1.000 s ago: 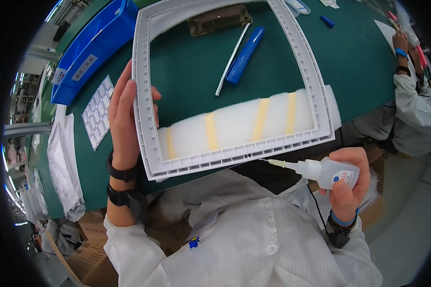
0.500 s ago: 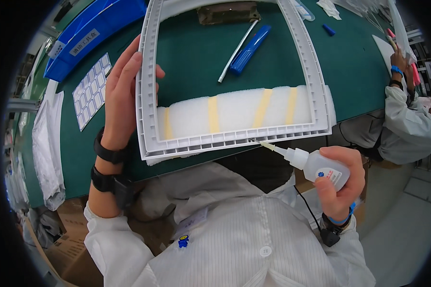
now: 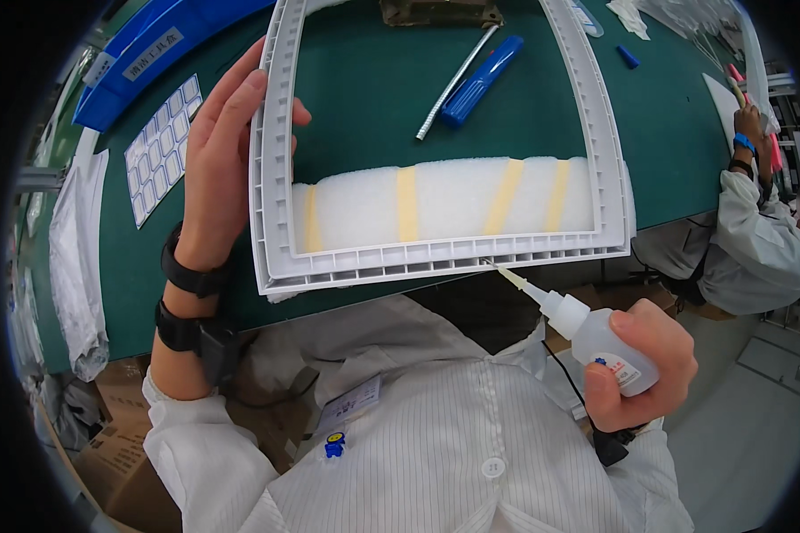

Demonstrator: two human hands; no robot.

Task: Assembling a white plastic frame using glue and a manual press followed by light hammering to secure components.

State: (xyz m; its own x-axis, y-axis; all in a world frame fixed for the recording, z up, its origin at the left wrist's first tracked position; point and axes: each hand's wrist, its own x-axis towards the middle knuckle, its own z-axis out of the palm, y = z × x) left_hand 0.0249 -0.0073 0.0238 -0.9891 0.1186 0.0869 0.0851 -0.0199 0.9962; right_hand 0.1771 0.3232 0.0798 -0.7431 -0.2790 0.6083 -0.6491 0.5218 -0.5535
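A white plastic frame (image 3: 276, 204) with small ribbed cells along its edges lies at the near side of the table. Its near rail rests on a white foam strip (image 3: 458, 200) banded with yellow tape. My left hand (image 3: 218, 169) is wrapped round the frame's left rail, with a fingertip showing inside the opening. In my right hand (image 3: 653, 360) is a translucent squeeze bottle (image 3: 596, 342), tilted, its thin nozzle pointing up and left. The nozzle tip meets the cells of the near rail, right of the middle; whether liquid comes out is too small to tell.
Through the opening show a blue marker-like tool (image 3: 482, 82), a silver rod (image 3: 456, 84) and a dark block (image 3: 440, 11). Left stand a blue bin (image 3: 164, 58), a label sheet (image 3: 163, 147) and a white plastic bag (image 3: 78, 258). At right another person's sleeve (image 3: 764, 226) reaches the table.
The nozzle tip has shifted slightly right along the near rail, and my right hand has moved right and a little down with the bottle. My left hand keeps hold of the frame.
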